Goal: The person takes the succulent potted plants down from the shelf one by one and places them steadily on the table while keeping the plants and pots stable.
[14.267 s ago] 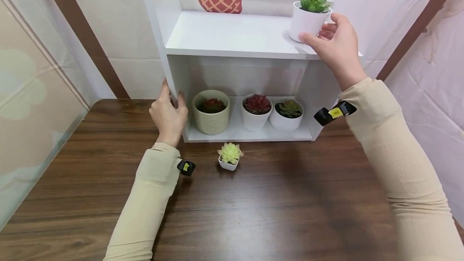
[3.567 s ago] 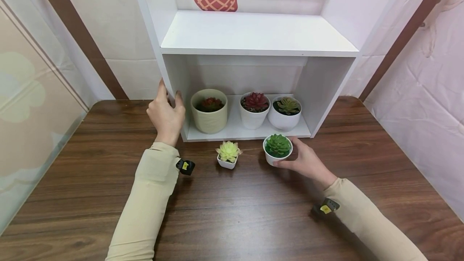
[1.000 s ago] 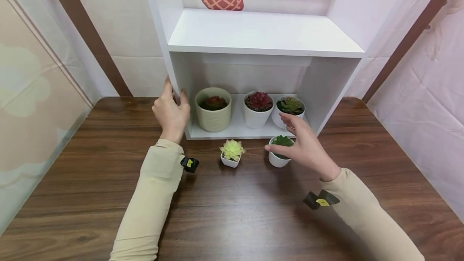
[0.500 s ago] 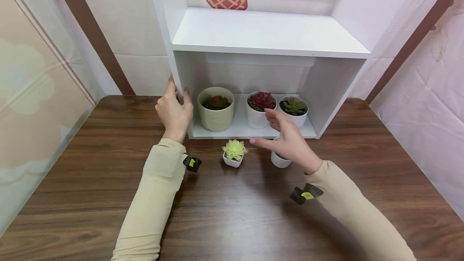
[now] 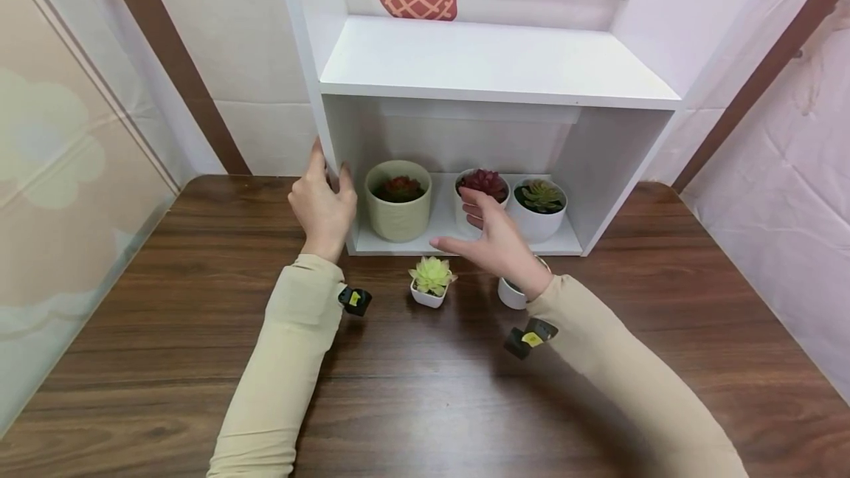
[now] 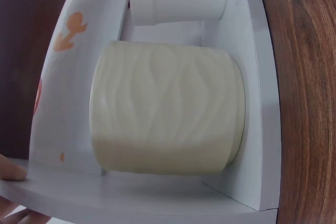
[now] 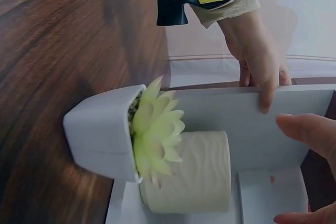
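Note:
My left hand grips the left side panel of a white shelf unit, thumb inside the panel and fingers outside. My right hand hovers empty before the lower compartment, thumb and fingers spread apart. It partly covers a white pot with a dark red succulent. Below its thumb, a small white pot with a yellow-green succulent stands on the table. Behind the right wrist, another white pot is mostly hidden, its green plant out of sight. The right wrist view shows the yellow-green succulent close up.
Inside the lower compartment, a large cream pot with a reddish plant stands at the left. A rounded white pot with a green succulent is at the right. A dark wooden table supports everything, with fabric walls behind.
Earlier, my right hand brought the green succulent's pot down from the upper shelf to the table and let go. Since then it has moved left, toward the yellow-green succulent. My left hand keeps its grip.

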{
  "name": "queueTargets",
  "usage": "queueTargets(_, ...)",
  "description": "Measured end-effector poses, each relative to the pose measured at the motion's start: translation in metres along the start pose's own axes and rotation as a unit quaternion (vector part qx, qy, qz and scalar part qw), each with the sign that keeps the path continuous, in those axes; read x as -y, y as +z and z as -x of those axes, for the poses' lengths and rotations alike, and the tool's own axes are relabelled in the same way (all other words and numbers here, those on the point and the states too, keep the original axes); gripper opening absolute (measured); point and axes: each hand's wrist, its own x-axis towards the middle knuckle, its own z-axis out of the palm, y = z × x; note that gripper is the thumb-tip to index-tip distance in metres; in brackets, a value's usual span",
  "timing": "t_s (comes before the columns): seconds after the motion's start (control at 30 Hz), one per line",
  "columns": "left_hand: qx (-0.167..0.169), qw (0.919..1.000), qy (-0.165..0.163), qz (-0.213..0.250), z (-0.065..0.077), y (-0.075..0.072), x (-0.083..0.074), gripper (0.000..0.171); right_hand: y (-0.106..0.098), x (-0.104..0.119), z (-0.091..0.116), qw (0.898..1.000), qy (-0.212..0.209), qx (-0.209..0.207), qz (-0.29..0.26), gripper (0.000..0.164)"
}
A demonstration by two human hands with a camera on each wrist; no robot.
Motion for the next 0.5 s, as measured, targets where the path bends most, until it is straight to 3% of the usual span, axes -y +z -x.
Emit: queueTargets(0.5, 0.001, 1.0, -0.002, -0.003, 0.0, -0.001, 0.001, 0.043, 0.015, 0.018, -0.038, 0.999, 0.023, 0.022, 0.037, 0.095)
